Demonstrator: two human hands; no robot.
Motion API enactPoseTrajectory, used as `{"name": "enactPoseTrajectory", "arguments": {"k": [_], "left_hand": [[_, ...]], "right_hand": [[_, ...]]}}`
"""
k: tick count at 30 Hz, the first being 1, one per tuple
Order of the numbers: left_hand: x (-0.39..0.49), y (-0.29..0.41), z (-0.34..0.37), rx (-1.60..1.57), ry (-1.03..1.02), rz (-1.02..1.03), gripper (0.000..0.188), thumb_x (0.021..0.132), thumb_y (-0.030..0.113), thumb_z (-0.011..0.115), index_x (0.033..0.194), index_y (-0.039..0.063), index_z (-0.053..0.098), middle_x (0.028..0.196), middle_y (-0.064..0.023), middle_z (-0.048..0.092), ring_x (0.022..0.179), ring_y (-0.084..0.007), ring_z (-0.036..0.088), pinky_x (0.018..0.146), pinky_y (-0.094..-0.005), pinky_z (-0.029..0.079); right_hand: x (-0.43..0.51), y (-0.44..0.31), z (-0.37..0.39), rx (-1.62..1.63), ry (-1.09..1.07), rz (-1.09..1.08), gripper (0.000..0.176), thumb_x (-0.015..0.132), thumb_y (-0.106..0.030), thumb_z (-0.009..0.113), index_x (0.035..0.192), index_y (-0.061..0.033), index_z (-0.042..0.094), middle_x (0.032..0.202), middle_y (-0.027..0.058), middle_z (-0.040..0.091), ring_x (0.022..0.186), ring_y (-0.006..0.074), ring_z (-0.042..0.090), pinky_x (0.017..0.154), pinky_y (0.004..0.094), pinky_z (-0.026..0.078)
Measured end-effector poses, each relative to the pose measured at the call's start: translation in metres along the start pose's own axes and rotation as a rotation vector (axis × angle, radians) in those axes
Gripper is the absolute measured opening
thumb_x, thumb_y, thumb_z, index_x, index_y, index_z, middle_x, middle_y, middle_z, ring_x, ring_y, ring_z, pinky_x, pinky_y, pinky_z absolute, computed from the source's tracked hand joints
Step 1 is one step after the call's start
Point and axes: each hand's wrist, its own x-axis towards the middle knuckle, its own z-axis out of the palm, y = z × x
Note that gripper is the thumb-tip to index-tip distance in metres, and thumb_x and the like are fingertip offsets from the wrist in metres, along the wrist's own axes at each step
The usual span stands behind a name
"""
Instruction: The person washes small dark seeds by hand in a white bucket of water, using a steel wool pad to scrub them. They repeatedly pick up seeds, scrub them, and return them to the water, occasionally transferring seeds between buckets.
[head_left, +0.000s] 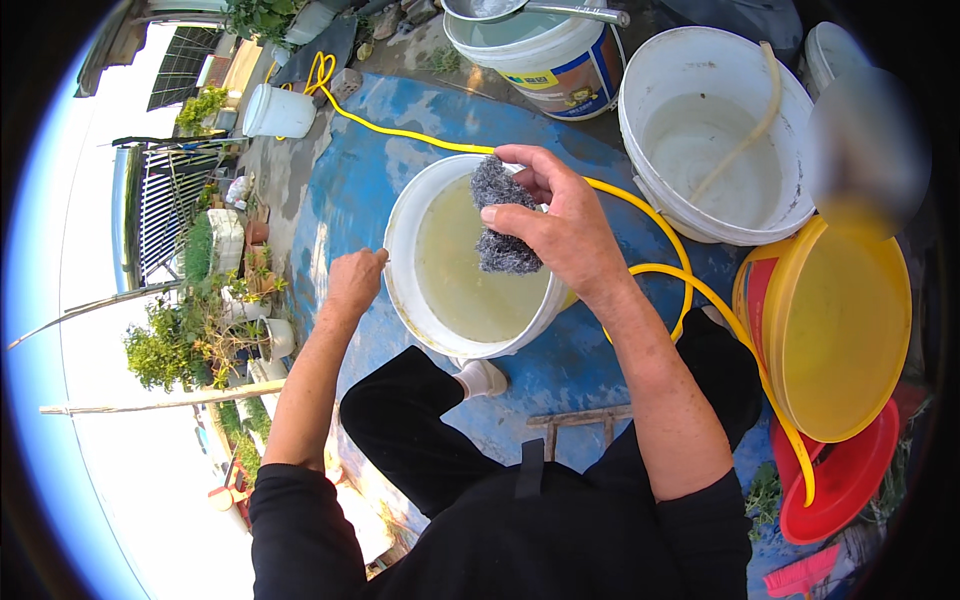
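My right hand holds a grey steel-wool scouring pad between thumb and fingers, above the right side of a white plastic bucket. Cloudy yellowish water fills part of that bucket. At the bucket's left rim is my left hand, its fingers closed on the rim or on the handle's end; which of the two cannot be told. The bucket stands before my knees on a blue ground sheet.
A yellow hose loops behind and right of the bucket. Beyond stand a bucket with a metal ladle across it and a white bucket of water. At right are a yellow bucket, a red basin and a pink brush.
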Motion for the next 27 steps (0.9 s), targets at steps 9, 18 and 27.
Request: {"name": "enactPoseTrajectory", "arguments": {"k": [9, 18, 27], "left_hand": [[0.017, -0.008, 0.007, -0.012, 0.025, -0.040, 0.008, 0.091, 0.013, 0.057, 0.095, 0.014, 0.064, 0.081, -0.0133, 0.065, 0.074, -0.0358, 0.068, 0.063, -0.0476, 0.053], [0.019, 0.006, 0.000, 0.048, 0.040, -0.087, 0.009, 0.088, 0.008, 0.057, 0.095, 0.012, 0.062, 0.083, -0.0130, 0.064, 0.075, -0.0351, 0.068, 0.063, -0.0468, 0.054], [0.002, -0.001, 0.006, 0.049, -0.049, 0.022, 0.012, 0.088, 0.007, 0.056, 0.096, 0.013, 0.062, 0.083, -0.0123, 0.064, 0.074, -0.0342, 0.069, 0.062, -0.0465, 0.055]], "right_hand": [[0.001, 0.000, 0.002, -0.027, -0.014, 0.038, 0.063, 0.076, -0.026, 0.073, 0.132, -0.0019, 0.058, 0.111, 0.0203, 0.067, 0.096, 0.0259, 0.068, 0.087, 0.0355, 0.055], [0.003, 0.008, 0.008, -0.055, -0.024, 0.005, 0.061, 0.077, -0.025, 0.074, 0.131, -0.0014, 0.058, 0.109, 0.0192, 0.067, 0.092, 0.0251, 0.068, 0.084, 0.0348, 0.056], [0.003, 0.005, 0.005, -0.090, 0.029, -0.005, 0.061, 0.077, -0.025, 0.074, 0.131, -0.0010, 0.058, 0.106, 0.0172, 0.068, 0.091, 0.0237, 0.069, 0.083, 0.0342, 0.057]]}}
